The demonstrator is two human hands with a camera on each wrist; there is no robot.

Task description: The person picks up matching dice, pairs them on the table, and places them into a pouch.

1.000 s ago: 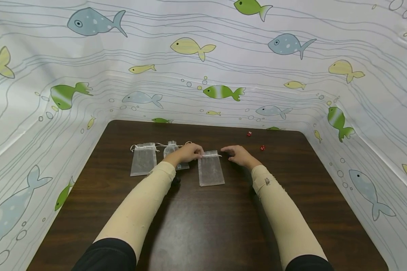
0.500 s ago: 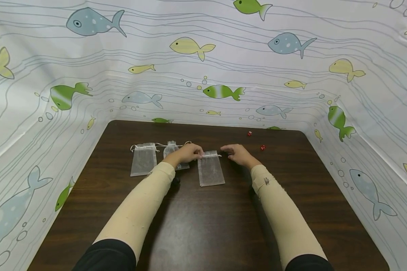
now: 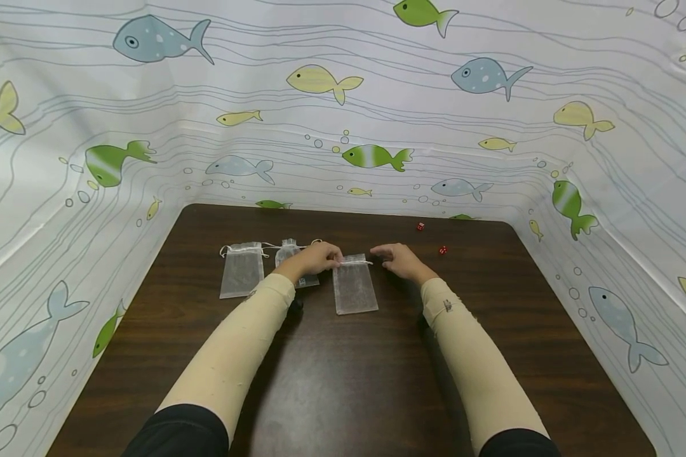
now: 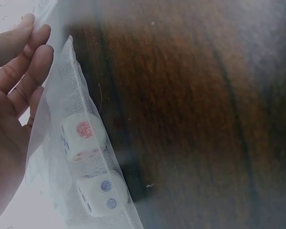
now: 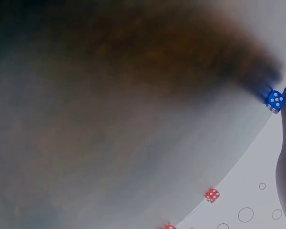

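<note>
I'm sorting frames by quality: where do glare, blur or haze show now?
Head view: pale glare on the dark-brown wooden table; left wrist view: sheer white mesh pouch veiling two white rounded dice; right wrist view: heavy blur over most of the frame, though one blue cubic die with white dots is legible.

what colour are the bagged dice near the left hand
White dice with red and blue pips; clearest in left wrist view.

A sheer white drawstring pouch point(image 3: 356, 289) lies flat on the tabletop point(image 3: 343, 374), its mouth's corner pinched in the left grip point(image 3: 316, 258), body spreading nearside. Blue dice point(image 5: 274, 101) with white pips sit by the right grip point(image 3: 401, 261), though contact is hard to judge.
</note>
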